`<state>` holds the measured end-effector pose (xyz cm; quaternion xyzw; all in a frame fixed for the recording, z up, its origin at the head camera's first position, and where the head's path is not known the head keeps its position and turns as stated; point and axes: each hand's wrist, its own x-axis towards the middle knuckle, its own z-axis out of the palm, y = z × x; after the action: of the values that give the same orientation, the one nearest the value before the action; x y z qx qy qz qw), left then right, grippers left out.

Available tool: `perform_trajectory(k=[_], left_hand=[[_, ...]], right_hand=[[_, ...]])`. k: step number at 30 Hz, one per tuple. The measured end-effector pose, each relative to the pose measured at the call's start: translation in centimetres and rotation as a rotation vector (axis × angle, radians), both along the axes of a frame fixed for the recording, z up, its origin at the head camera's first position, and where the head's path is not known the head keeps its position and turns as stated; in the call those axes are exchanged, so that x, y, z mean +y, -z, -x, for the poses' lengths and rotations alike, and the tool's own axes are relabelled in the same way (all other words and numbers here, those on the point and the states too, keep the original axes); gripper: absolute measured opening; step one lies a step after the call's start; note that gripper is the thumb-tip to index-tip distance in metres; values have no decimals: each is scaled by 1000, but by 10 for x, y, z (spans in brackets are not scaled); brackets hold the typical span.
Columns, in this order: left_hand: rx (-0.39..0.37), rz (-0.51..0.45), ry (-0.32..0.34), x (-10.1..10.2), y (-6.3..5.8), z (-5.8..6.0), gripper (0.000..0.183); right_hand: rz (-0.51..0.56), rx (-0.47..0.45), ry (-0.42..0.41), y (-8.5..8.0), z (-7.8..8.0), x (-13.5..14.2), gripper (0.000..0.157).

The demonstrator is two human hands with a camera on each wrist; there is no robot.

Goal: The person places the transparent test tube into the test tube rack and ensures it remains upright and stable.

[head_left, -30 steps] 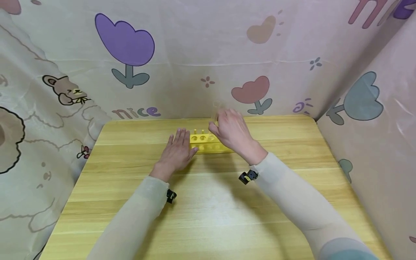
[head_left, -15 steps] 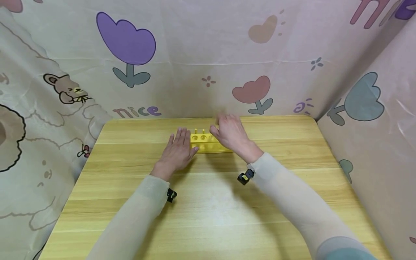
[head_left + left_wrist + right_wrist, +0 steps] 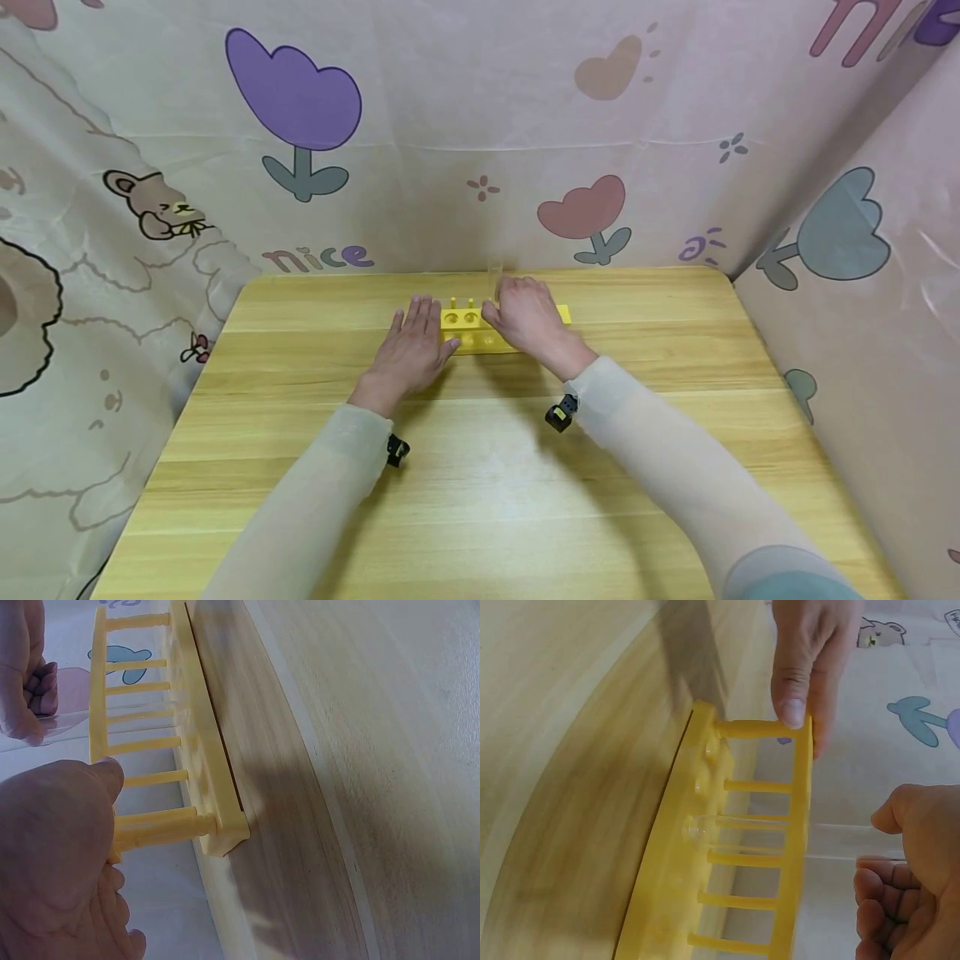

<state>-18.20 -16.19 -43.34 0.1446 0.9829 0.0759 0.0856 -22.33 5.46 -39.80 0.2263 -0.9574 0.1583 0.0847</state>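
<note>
A yellow test tube rack (image 3: 465, 340) stands on the wooden table near its back edge. My left hand (image 3: 408, 346) holds the rack's left end, thumb at the front of the top plate and fingers stretched along the side. My right hand (image 3: 531, 321) is over the rack's middle and pinches a clear test tube (image 3: 836, 841) between thumb and curled fingers. In the right wrist view the tube passes through the top plate (image 3: 799, 810), its rounded end at the base. In the left wrist view, thin posts (image 3: 146, 742) join plate and base. From the head, my right hand hides part of the rack.
Bare wood-grain table (image 3: 480, 483) stretches in front of the rack. A printed curtain (image 3: 435, 100) hangs right behind the table, with more curtain on both sides. Small black cameras (image 3: 561, 412) are strapped to both wrists.
My right hand has come down toward the rack, and the test tube has sunk lower through it. The left hand stays at the rack's left end.
</note>
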Motion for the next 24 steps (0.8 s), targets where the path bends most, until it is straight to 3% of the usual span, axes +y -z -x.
perform_trajectory(k=[10, 24], left_hand=[[-3, -9, 2, 0, 0, 0, 80], [-4, -35, -11, 0, 3, 0, 80]], right_hand=[[-17, -30, 12, 3, -1, 0, 32], [-60, 30, 20, 5, -1, 0, 38]])
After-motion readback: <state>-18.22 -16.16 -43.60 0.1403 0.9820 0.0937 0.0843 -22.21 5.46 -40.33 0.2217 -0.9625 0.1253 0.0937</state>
